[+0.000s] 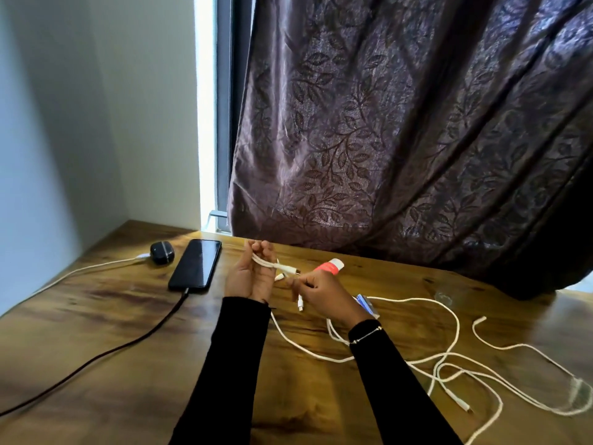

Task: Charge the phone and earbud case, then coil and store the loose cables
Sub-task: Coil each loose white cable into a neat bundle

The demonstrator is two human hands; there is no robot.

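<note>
Head view: left hand (248, 277), palm up, fingers curled round a white cable (268, 264) whose short connector ends stick out to the right. Right hand (324, 292) just right of it, fingertips pinching one connector; another dangles below. Loose white cables (449, 364) sprawl over the counter (96, 332) right of the hands. Left of the hands: black phone (195, 264), screen dark, black cable (96, 354) plugged in; beyond it a black earbud case (162, 252) with a white lead (86, 269) attached. No legible writing.
</note>
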